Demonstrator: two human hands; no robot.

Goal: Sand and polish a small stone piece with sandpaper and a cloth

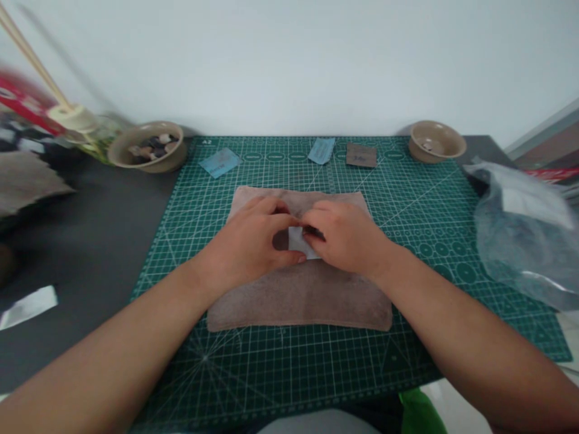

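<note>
Fingers of left hand (253,238) apart, bracketing white piece (296,240); those of right hand (348,238) bunched over it (cannot tell whether pinching); piece lies on brown cloth (298,301); light left pressure, cloth kept flat, advisable.

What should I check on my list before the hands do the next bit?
1. Brown cloth inside the edges of the green mat: ok, mat shows all around it.
2. White piece on the cloth: ok, with the left hand and right hand at it.
3. Right fingertips gripping something: cannot tell, the fingers hide that spot.
4. Left bowl and right bowl away from the hands: ok, both are back near the wall.
5. Clear plastic bag off the mat: not ok, it lies over the right side.
</note>
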